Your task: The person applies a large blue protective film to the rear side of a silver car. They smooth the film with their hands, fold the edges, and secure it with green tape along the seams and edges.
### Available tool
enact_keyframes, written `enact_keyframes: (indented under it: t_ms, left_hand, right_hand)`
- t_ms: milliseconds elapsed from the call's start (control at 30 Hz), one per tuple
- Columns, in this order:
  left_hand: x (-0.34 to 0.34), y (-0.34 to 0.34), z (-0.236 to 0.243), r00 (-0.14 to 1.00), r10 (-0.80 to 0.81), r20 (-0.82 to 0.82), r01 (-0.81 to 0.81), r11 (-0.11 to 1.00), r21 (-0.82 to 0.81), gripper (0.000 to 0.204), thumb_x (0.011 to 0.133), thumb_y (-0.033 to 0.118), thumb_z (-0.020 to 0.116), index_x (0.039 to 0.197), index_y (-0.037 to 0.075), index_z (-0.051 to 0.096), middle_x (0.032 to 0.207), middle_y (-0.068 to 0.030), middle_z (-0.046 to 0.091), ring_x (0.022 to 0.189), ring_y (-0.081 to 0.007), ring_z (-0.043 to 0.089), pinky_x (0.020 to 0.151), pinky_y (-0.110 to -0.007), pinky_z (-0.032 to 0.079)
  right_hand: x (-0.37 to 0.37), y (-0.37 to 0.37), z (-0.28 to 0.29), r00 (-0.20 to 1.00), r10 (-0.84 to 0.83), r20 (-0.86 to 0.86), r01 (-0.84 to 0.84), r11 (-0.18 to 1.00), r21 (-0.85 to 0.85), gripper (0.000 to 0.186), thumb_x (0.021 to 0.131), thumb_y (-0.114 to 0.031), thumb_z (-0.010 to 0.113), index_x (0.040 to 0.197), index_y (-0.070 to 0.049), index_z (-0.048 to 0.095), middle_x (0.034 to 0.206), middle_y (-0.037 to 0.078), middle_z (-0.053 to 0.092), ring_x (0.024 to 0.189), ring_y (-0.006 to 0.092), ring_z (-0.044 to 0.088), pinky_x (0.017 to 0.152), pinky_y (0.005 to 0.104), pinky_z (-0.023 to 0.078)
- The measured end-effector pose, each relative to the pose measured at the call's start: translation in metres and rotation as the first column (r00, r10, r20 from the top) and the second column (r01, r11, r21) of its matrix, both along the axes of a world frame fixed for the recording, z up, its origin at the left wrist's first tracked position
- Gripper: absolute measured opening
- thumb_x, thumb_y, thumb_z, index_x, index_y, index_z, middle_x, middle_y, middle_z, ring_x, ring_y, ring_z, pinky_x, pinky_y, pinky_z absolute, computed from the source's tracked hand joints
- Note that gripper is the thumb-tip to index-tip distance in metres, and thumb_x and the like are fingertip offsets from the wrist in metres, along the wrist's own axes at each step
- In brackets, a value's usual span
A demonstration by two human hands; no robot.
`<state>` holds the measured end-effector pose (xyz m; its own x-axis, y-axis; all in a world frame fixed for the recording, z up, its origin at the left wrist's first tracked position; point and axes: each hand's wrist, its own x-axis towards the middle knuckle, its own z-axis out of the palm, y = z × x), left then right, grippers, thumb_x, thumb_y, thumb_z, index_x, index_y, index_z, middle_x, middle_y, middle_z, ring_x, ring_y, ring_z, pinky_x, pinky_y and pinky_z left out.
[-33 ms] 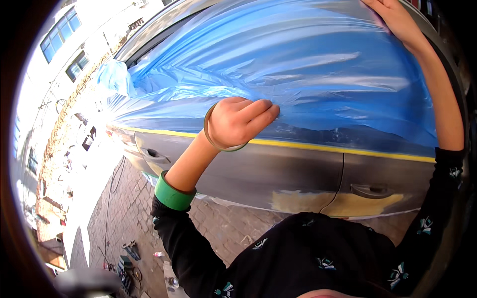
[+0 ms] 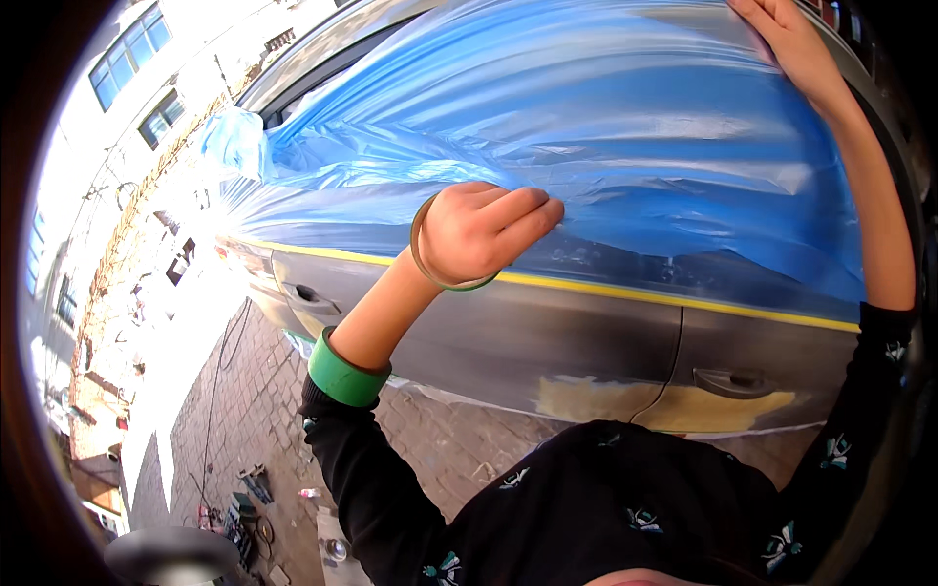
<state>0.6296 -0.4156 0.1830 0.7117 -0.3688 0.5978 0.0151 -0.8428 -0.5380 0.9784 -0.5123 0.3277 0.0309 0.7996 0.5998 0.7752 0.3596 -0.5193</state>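
Observation:
Blue plastic masking film (image 2: 625,127) drapes in folds over the car's side windows. My left hand (image 2: 484,232) is closed, thumb and fingers pinched together on the film near its lower part. Round my left wrist hangs a thin, nearly used-up tape roll (image 2: 422,264). A green tape roll (image 2: 344,373) circles the cuff of that sleeve. My right hand (image 2: 789,44) reaches to the upper right with its fingers stretched out against the film; the top edge of the picture cuts off part of them. Yellow masking tape (image 2: 625,293) runs along the car just below the windows.
The grey car door (image 2: 586,337) has sanded, yellowish filler patches (image 2: 586,398) low down and a door handle (image 2: 733,381) at right. Bunched film (image 2: 234,145) hangs at the car's far left end. Tools (image 2: 244,513) and a cable lie on the brick paving (image 2: 278,415).
The view has shifted slightly, and my left hand sits a little further right in it, still pinched on the film. My right hand stays against the film.

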Motion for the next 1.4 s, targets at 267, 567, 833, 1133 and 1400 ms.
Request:
enact_keyframes:
  t_ms: [267, 567, 833, 1133, 1400]
  left_hand:
    - [-0.012, 0.035, 0.057, 0.845, 0.178, 0.504, 0.089, 0.882, -0.462, 0.026, 0.086, 0.02, 0.079, 0.108, 0.009, 0.073, 0.116, -0.0091, 0.069, 0.068, -0.0172, 0.07, 0.061, -0.029, 0.055]
    - [-0.084, 0.136, 0.129, 0.726, 0.658, 0.201, -0.362, 0.614, -0.702, 0.023, 0.093, 0.025, 0.07, 0.108, 0.009, 0.077, 0.084, -0.0061, 0.077, 0.079, -0.0144, 0.076, 0.077, -0.029, 0.057]
    - [-0.062, 0.119, 0.147, 0.665, 0.628, 0.404, -0.19, 0.666, -0.721, 0.017, 0.092, 0.012, 0.065, 0.105, 0.003, 0.071, 0.084, -0.0144, 0.074, 0.077, -0.0272, 0.072, 0.07, -0.04, 0.056]
    - [-0.041, 0.092, 0.038, 0.909, 0.416, 0.01, -0.41, 0.9, -0.147, 0.066, 0.082, 0.034, 0.082, 0.139, 0.015, 0.055, 0.134, -0.0092, 0.059, 0.083, -0.0298, 0.07, 0.067, -0.037, 0.058]
    - [0.003, 0.117, 0.03, 0.839, 0.513, 0.178, -0.388, 0.796, -0.464, 0.016, 0.095, 0.008, 0.063, 0.11, 0.009, 0.062, 0.107, -0.01, 0.07, 0.075, -0.0248, 0.073, 0.069, -0.037, 0.057]
  right_hand:
    - [0.036, 0.002, -0.035, 0.924, -0.201, 0.325, 0.027, 0.882, 0.47, 0.029, 0.109, -0.032, 0.049, 0.102, -0.008, 0.063, 0.058, -0.007, 0.036, 0.051, 0.0015, 0.032, 0.049, 0.0219, 0.027]
    - [0.031, 0.021, -0.041, 0.903, -0.241, 0.355, -0.011, 0.815, 0.579, 0.023, 0.106, -0.026, 0.055, 0.106, -0.004, 0.064, 0.064, 0.0, 0.048, 0.055, 0.0071, 0.04, 0.054, 0.0248, 0.034]
    - [0.051, 0.048, -0.037, 0.84, -0.383, 0.385, 0.038, 0.749, 0.661, 0.023, 0.104, -0.025, 0.058, 0.113, -0.005, 0.066, 0.071, 0.009, 0.057, 0.06, 0.0143, 0.052, 0.06, 0.0293, 0.044]
    - [0.028, 0.056, -0.035, 0.79, -0.535, 0.301, 0.212, 0.698, 0.683, 0.024, 0.094, -0.025, 0.063, 0.086, -0.003, 0.061, 0.08, 0.023, 0.063, 0.079, 0.0455, 0.061, 0.065, 0.0503, 0.046]
    - [0.032, 0.059, -0.031, 0.709, -0.642, 0.293, 0.299, 0.649, 0.699, 0.024, 0.092, -0.027, 0.064, 0.087, -0.003, 0.064, 0.079, 0.022, 0.065, 0.078, 0.0445, 0.062, 0.067, 0.0507, 0.047]
